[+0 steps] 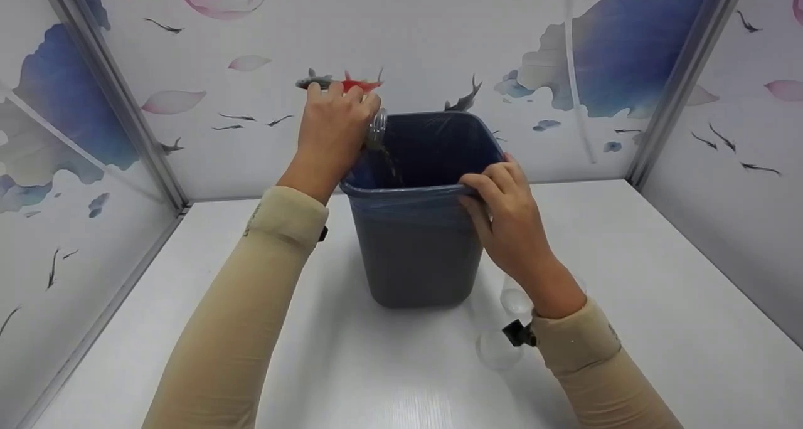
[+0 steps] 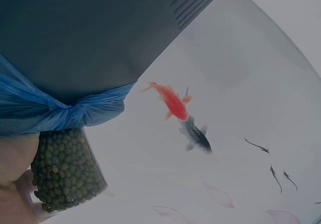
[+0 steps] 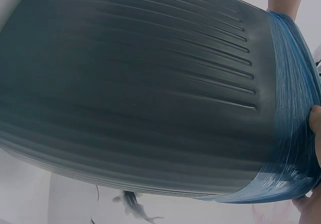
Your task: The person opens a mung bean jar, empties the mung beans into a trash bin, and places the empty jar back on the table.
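My left hand (image 1: 335,125) grips a clear plastic jar (image 1: 377,127) at the left rim of a grey trash bin (image 1: 419,253). The jar is tipped with its mouth toward the bin's inside, and some green beans (image 1: 394,165) fall from it. In the left wrist view many green beans (image 2: 67,171) are still in the jar. A blue trash bag (image 1: 439,147) lines the bin and folds over its rim, knotted on one side. With thumb and fingers my right hand (image 1: 511,212) holds the bin's right front rim over the bag.
On the white table (image 1: 251,366), a clear round container (image 1: 515,300) stands right of the bin, partly behind my right forearm. A clear round piece (image 1: 499,352) lies nearer to me. White panels printed with fish (image 1: 361,85) enclose the table at the back and sides.
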A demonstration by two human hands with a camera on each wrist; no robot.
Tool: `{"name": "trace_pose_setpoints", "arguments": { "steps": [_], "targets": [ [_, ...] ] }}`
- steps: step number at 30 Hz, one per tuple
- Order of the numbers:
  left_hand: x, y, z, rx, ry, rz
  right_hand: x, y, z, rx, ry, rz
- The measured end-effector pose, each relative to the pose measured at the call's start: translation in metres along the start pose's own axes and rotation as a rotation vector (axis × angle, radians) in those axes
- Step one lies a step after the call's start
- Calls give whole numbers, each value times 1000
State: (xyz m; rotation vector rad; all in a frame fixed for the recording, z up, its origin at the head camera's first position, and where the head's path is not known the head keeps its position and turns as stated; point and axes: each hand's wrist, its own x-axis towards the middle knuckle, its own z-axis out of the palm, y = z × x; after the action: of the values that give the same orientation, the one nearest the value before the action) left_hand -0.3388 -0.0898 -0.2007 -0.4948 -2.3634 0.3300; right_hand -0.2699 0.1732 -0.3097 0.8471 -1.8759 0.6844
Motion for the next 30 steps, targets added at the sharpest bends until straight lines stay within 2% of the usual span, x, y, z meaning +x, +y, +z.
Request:
{"name": "trace_pose_setpoints", "arguments": {
  "steps": [8, 14, 21, 30],
  "targets": [
    [0, 1, 0, 49, 6, 15, 1, -1, -3, -27, -42, 2],
    [0, 0, -1, 39, -6, 21, 1, -1, -2, -24, -39, -2],
    [0, 0, 0, 40, 11, 31, 1, -1, -2, -20, -34, -5],
    [0, 1, -2, 44, -12, 41, 1, -1, -2, -19, -27, -11]
  ]
}}
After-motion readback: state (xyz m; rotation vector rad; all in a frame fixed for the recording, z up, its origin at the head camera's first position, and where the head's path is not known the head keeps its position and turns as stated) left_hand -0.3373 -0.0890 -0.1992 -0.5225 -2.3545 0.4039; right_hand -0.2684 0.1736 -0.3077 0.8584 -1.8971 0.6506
